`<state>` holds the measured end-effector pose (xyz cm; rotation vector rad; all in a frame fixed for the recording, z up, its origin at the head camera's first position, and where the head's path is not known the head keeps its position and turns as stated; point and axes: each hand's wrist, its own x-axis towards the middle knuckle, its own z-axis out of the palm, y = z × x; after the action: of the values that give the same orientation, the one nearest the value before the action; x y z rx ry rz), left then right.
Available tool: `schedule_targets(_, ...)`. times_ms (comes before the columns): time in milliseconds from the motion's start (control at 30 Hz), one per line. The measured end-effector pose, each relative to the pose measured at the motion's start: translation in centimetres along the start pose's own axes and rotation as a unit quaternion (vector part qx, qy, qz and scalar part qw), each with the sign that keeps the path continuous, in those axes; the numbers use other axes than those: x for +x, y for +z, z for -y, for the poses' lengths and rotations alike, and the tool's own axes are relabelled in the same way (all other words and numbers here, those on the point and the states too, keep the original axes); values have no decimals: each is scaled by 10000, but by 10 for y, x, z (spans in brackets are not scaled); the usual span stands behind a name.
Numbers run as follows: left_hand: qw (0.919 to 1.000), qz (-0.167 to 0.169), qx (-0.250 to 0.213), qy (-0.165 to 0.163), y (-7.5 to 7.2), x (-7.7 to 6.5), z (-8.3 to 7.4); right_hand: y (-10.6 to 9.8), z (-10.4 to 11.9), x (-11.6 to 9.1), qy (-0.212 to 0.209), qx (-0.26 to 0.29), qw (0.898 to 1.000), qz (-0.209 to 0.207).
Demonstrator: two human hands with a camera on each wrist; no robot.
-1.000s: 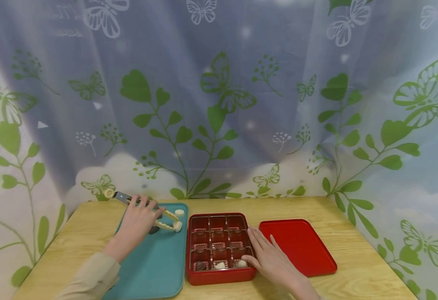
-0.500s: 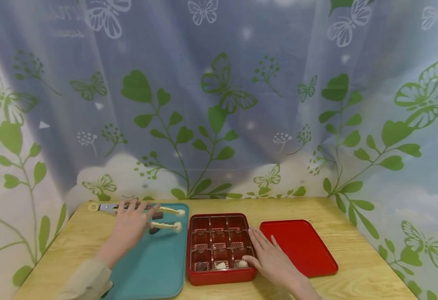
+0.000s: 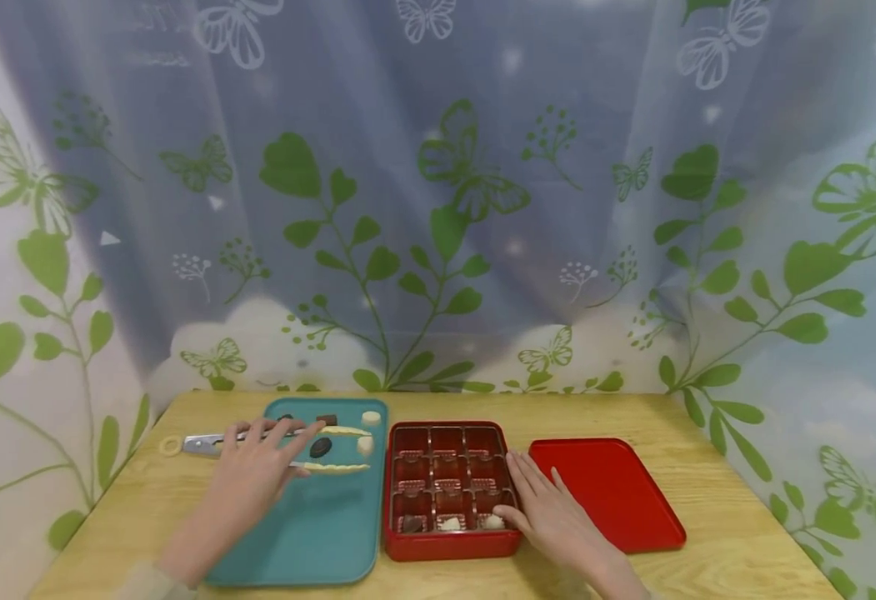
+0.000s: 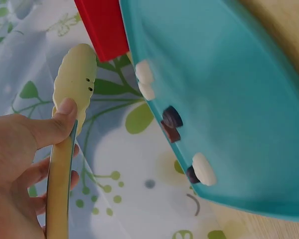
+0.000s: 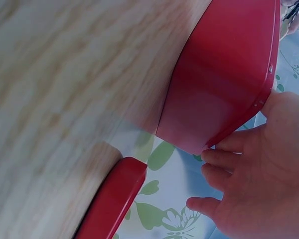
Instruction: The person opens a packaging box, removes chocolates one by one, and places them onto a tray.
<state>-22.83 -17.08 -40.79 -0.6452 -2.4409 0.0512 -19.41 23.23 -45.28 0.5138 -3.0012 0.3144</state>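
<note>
Left fingers (image 4: 35, 173) grip scalloped, seemingly plastic-tipped tongs (image 4: 63, 154); extended right fingers (image 5: 222, 159) touch the glossy square red box (image 3: 453, 547).

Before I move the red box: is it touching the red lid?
Apart. The head view shows bare wood between the red box and red lid.

The left hand (image 3: 250, 471) holds yellow-tipped tongs (image 3: 336, 468), prongs spread apart above the blue tray (image 3: 302, 542); from the head view, a dark oval piece (image 3: 321, 447) and a white piece (image 3: 365, 446) show between the tips. The right hand (image 3: 550, 512) touches the right side of the lidless red box (image 3: 453, 546); its nine-compartment insert (image 3: 430, 479) holds one dark and two white pieces, nearest row.
</note>
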Motion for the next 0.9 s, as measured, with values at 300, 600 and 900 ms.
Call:
schedule_targets(300,9981,-313,-165,503,-16,8,-28,3,-1,1,48,-34,10000,-79)
schedule_targets(600,9902,-207,-266,1354,-19,25,-54,3,0,1,13,-57,9999,-90)
schedule_targets(900,9727,232,529,2247,-34,49,-73,3,0,1,-63,-53,9998,-202)
